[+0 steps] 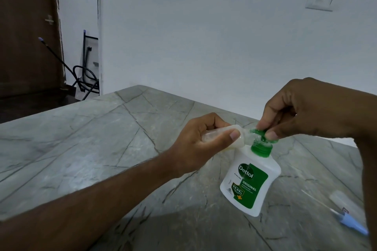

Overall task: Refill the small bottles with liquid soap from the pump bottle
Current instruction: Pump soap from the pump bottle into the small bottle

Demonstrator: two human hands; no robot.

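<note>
Grey veined stone table [81,138] against white wall [204,26] — brown door [26,26] at left

Left hand [195,140] holds small bottle [95,135] sideways at green pump [263,136]; right hand [302,112] pinches pump; bottle [251,181] on tabletop [81,138].

white plastic pump bottle [250,181]: green pump, green label | grey veined stone table [102,138] | beside bottle: pale-blue cap [354,225]
</note>
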